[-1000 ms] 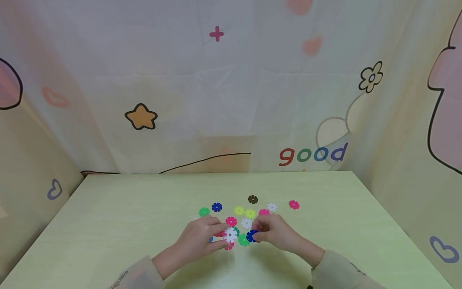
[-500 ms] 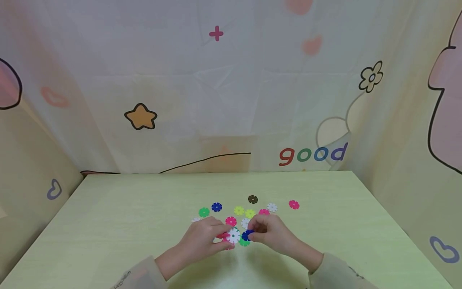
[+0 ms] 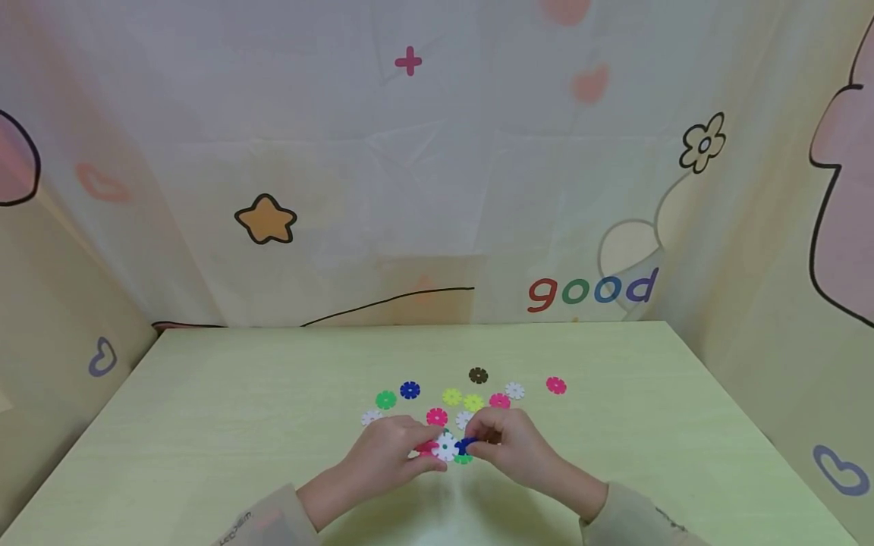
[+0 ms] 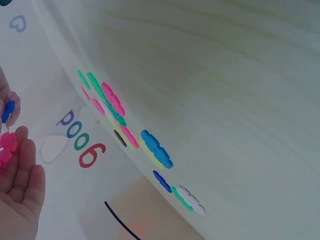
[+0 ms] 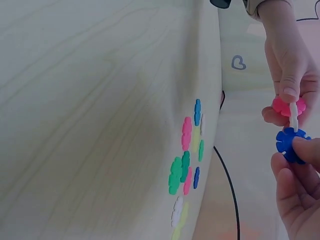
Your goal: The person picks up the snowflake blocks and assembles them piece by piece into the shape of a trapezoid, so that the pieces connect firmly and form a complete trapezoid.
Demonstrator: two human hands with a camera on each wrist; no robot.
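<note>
Above the table, my left hand point(image 3: 392, 459) pinches a pink snowflake disc point(image 5: 280, 106) with slotted edges. A white snowflake disc point(image 3: 446, 447) is joined to it crosswise, edge-on in the right wrist view. My right hand point(image 3: 522, 447) pinches a dark blue snowflake disc point(image 5: 287, 142) between thumb and fingers. The blue disc's rim is right at the white disc's free edge. In the left wrist view, the left palm point(image 4: 22, 190) shows beside the pink disc. A green disc point(image 3: 463, 459) lies below the held pieces, partly covered by them.
Loose snowflake discs are scattered on the pale table point(image 3: 239, 409) beyond the hands, among them a brown one point(image 3: 479, 375), a blue one point(image 3: 410, 390), a yellow one point(image 3: 452, 396) and a far pink one point(image 3: 556, 385). A printed curtain point(image 3: 341, 189) closes off the back and sides.
My hands have drawn together: the right moved slightly left with the blue disc, the left slightly right with the pink and white pair. Blue and white discs now overlap in the head view.
</note>
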